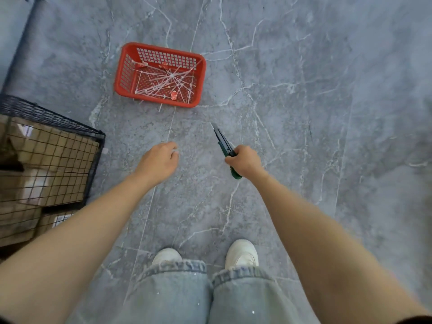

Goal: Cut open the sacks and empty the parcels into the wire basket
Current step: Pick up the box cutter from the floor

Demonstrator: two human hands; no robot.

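My right hand (245, 161) grips a green and black utility knife (223, 146) with its blade out, pointing away from me over the floor. My left hand (160, 160) hovers level with it, a short way to its left, fingers curled, pinching what looks like a small white piece of cable tie (175, 151). The black wire basket (93, 146) stands at the left edge, holding several brown cardboard parcels (46, 155). No sack is in view.
A red plastic basket (198, 85) sits on the grey marble-pattern floor ahead of my hands, with several cut white cable ties and small red tags in it. My legs in jeans and white shoes (242, 253) stand at the bottom.
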